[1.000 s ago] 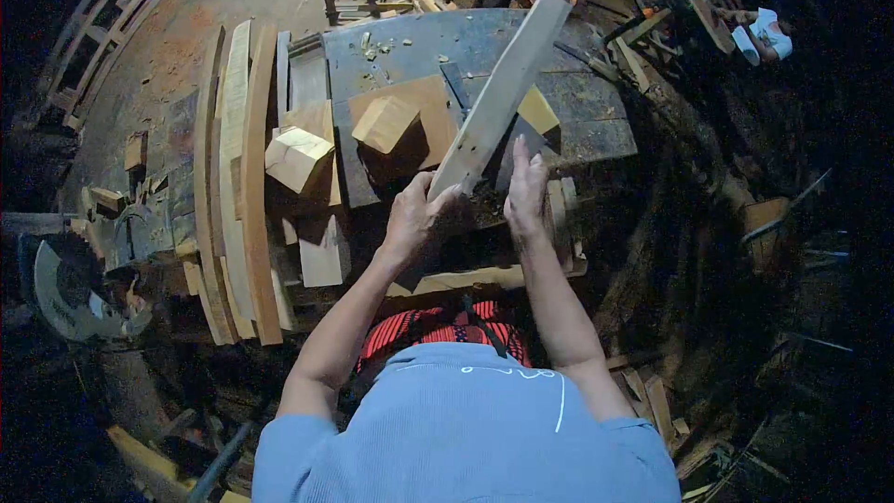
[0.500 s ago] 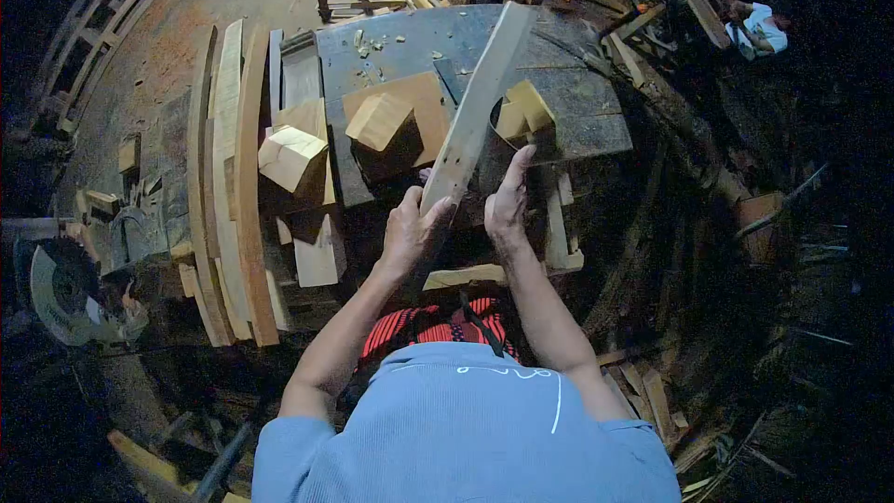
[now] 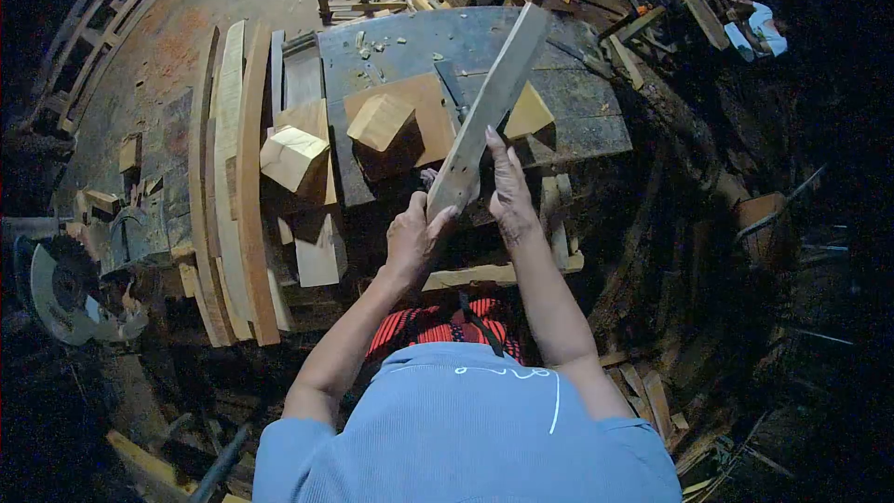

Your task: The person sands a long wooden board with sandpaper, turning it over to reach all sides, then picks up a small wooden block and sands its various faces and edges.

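A long, pale wooden board (image 3: 498,84) slants up and away from me over the workbench. My left hand (image 3: 414,240) grips its near end, thumb on the upper face. My right hand (image 3: 509,188) is against the board's right edge lower down, with the thumb pointing up along it; the other fingers are partly hidden behind the board. Beyond the right hand, a yellowish wood block (image 3: 531,114) sits on the bench. To the left, an angled wood block (image 3: 381,121) rests on a flat brown wood piece (image 3: 433,112).
Another cut block (image 3: 293,156) is on the bench's left part, beside several long boards (image 3: 250,186). A circular saw blade (image 3: 58,284) is at far left. Wood chips (image 3: 368,45) dot the dark bench top (image 3: 587,135). A person (image 3: 759,33) is at upper right.
My right hand has moved up and left, from beside the board to its edge. The board has shifted slightly to the right at its far end.
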`<control>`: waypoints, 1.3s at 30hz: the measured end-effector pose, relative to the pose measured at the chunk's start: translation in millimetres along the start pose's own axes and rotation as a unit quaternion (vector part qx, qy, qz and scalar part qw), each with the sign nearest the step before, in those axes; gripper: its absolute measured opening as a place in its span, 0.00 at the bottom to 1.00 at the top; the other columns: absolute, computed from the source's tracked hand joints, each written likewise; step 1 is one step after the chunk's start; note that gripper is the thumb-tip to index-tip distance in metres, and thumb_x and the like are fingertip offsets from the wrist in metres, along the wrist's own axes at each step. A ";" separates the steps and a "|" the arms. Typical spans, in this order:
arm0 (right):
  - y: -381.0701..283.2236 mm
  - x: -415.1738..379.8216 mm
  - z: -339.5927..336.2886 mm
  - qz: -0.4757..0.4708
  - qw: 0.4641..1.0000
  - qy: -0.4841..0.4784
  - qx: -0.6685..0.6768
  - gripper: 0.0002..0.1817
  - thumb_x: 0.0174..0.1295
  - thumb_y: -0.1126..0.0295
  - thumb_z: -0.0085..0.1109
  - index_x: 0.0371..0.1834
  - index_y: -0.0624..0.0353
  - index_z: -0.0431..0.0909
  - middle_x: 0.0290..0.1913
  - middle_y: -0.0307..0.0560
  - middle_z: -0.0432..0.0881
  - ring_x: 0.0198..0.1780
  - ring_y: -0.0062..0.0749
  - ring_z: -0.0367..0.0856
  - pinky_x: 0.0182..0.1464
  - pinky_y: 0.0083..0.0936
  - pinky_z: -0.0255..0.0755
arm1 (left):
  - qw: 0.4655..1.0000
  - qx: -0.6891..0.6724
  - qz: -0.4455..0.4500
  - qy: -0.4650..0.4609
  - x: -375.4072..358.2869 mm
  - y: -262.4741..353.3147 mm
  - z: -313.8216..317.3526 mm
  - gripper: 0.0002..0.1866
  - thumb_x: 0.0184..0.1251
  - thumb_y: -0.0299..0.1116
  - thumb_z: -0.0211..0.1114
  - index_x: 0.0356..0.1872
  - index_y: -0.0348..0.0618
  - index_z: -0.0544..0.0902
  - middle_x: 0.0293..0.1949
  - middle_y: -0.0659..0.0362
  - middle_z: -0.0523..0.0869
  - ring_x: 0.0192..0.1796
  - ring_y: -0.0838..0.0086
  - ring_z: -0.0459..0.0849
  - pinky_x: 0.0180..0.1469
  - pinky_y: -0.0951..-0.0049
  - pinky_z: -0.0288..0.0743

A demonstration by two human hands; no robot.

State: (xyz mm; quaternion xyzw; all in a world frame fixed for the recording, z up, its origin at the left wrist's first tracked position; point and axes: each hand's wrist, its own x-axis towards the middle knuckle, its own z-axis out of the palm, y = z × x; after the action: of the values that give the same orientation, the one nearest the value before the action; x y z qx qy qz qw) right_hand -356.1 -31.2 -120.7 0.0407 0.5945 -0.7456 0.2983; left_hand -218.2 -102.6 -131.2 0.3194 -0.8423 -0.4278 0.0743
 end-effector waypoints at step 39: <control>-66.0 104.1 -78.2 -0.041 0.989 0.007 0.141 0.20 0.51 0.54 0.63 0.40 0.58 0.77 0.38 0.43 0.80 0.38 0.31 0.79 0.43 0.31 0.74 | 0.890 -0.321 0.038 -0.321 -29.7 -29.2 -37.4 0.26 0.59 0.42 0.59 0.55 0.40 0.64 0.32 0.54 0.80 0.30 0.70 0.78 0.34 0.69 0.75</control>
State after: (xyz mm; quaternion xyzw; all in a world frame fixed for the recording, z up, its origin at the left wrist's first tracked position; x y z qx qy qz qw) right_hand -496.8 6.4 -129.7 0.0630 0.4871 -0.8332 0.2541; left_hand -166.1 -122.5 -125.9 0.0913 -0.6486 -0.7507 -0.0857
